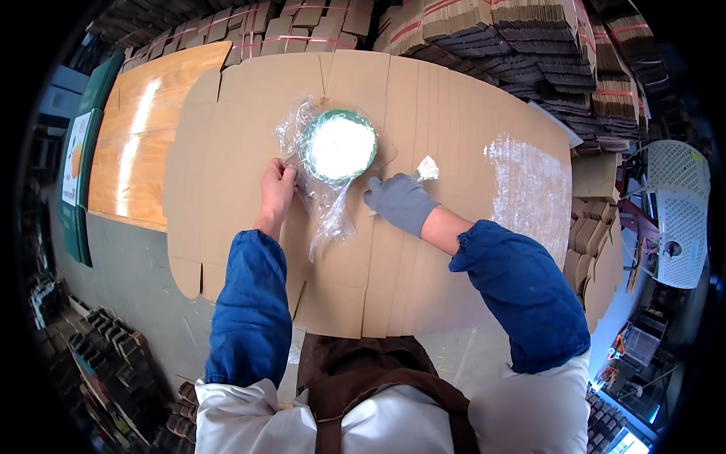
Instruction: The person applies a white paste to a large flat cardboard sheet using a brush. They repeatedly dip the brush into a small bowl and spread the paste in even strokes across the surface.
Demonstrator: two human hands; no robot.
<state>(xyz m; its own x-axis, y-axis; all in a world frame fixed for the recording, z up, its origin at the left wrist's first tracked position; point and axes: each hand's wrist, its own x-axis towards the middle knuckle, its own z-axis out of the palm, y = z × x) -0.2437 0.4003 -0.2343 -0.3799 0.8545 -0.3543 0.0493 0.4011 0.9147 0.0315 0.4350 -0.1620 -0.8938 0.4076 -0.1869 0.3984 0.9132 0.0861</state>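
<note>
A round container [338, 146] with a green rim and a glaring white top sits on the cardboard [423, 265] ahead of me. Crumpled clear plastic film [330, 223] lies around and under it, trailing toward me. My bare left hand [277, 189] is at the container's left, thumb and fingers pinched on the film. To its right my right hand [401, 200], in a grey glove, is closed with its fingertips near the film. A whitish brush head [428, 168] sticks out past the gloved knuckles; the glove hides most of the handle.
A white smeared patch [529, 193] covers the cardboard's right part. A glossy wooden board [144, 136] adjoins it at left, beside a green panel [85, 174]. Strapped stacks of flat cardboard [507, 38] stand beyond. At far right is a pale perforated plastic chair [677, 216].
</note>
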